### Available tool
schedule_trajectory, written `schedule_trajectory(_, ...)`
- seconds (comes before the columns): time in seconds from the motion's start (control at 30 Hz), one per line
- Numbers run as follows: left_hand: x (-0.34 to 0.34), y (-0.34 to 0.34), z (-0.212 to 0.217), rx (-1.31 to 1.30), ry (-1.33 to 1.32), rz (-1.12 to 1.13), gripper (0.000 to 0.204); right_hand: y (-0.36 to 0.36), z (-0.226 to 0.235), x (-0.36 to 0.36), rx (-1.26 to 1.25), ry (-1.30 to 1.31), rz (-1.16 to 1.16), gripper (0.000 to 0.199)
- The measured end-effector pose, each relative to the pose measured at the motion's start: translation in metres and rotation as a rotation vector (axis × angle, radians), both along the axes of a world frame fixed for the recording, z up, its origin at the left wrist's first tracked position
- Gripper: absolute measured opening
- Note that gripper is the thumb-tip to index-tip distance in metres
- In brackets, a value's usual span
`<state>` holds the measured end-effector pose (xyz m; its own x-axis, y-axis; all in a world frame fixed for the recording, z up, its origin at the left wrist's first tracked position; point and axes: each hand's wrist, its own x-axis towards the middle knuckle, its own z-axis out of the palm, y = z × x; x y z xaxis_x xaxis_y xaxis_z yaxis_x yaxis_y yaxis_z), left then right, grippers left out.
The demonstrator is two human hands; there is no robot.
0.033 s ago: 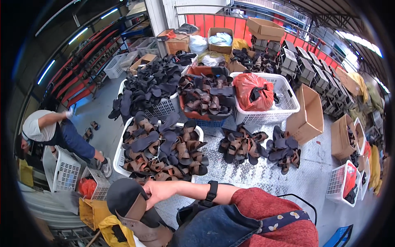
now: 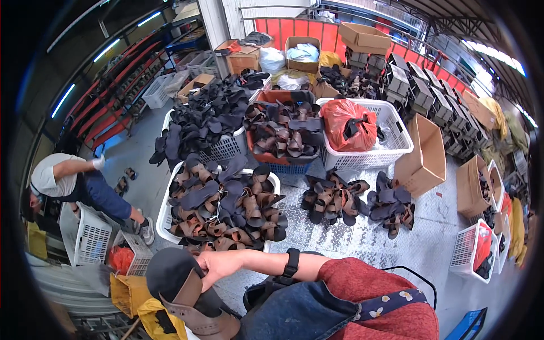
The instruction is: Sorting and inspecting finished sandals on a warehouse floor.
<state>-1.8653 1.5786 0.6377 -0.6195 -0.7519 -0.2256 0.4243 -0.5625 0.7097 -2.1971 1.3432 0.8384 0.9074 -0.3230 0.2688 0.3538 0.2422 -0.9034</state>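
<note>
My right hand reaches in at the lower middle, fingers closed on the edge of a sandal. That sandal has a dark, rounded insole and brown strap pieces, and stands tilted on end; its lower part runs down beside my blue apron. A black band circles my right forearm. Just beyond the hand is a white basket heaped with brown and black sandals. My left hand does not show.
Two sandal piles lie on the metal plate floor. Behind stand more full baskets, one with a red plastic bag. An open carton stands right of them. At far left a co-worker bends over crates.
My right hand and the sandal have shifted very slightly. The co-worker's outstretched hand has dropped a little. The piles and baskets look the same.
</note>
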Motion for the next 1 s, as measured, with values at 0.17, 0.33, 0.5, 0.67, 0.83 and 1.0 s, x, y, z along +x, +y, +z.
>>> schedule_trajectory(0.17, 0.04, -0.017, -0.006, 0.046, 0.101, -0.04, 0.045, -0.021, 0.012, -0.015, -0.082, 0.132, -0.058, 0.029)
schedule_trajectory(0.33, 0.074, 0.001, -0.011, 0.074, 0.218, -0.068, 0.042, -0.028, 0.0, -0.012, 0.003, 0.031, 0.002, 0.03)
schedule_trajectory(0.5, 0.091, 0.006, -0.037, 0.09, 0.336, -0.109, 0.04, -0.049, 0.0, -0.022, -0.084, 0.066, 0.092, 0.031)
schedule_trajectory(0.67, 0.041, -0.036, -0.069, 0.116, 0.486, -0.163, 0.036, -0.077, -0.029, -0.038, 0.081, -0.018, 0.219, 0.043)
schedule_trajectory(0.83, -0.034, -0.02, -0.078, 0.088, 0.614, -0.061, 0.033, -0.118, -0.09, -0.079, -0.077, 0.108, -0.036, 0.036)
schedule_trajectory(1.0, -0.129, 0.095, -0.04, 1.048, -0.407, 1.303, 0.017, -0.117, -0.16, -0.213, 0.151, 0.579, -0.347, 0.034)
